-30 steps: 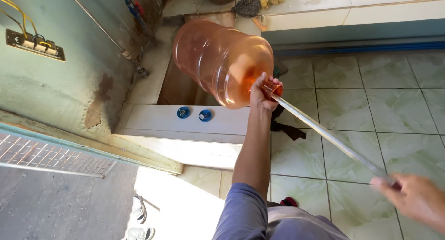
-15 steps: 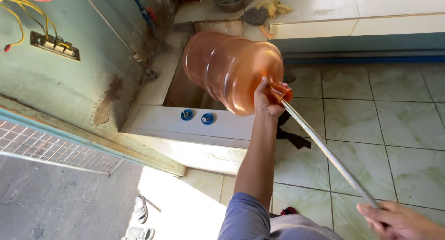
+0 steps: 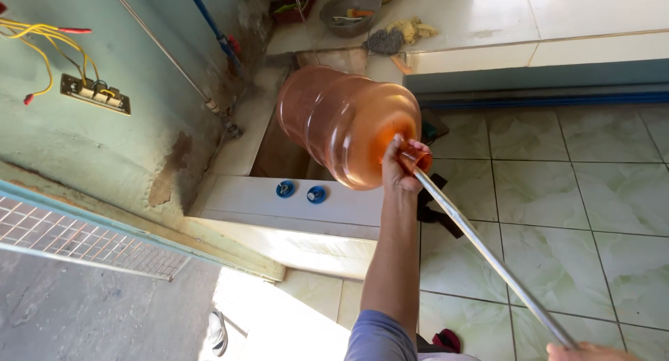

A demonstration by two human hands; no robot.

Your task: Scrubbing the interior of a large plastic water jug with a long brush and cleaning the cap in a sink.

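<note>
The orange jug lies on its side in the air above the trough. Its long axis runs from the bottom at 10 o'clock to the neck at 4 o'clock. The left hand is clamped around the neck. A metal rod enters the neck and runs toward 4 o'clock. The right hand is cut off by the frame edge, so I cannot tell its grip. Two blue caps lie on the ledge at 8 o'clock from the jug. The jug hides part of the trough.
</note>
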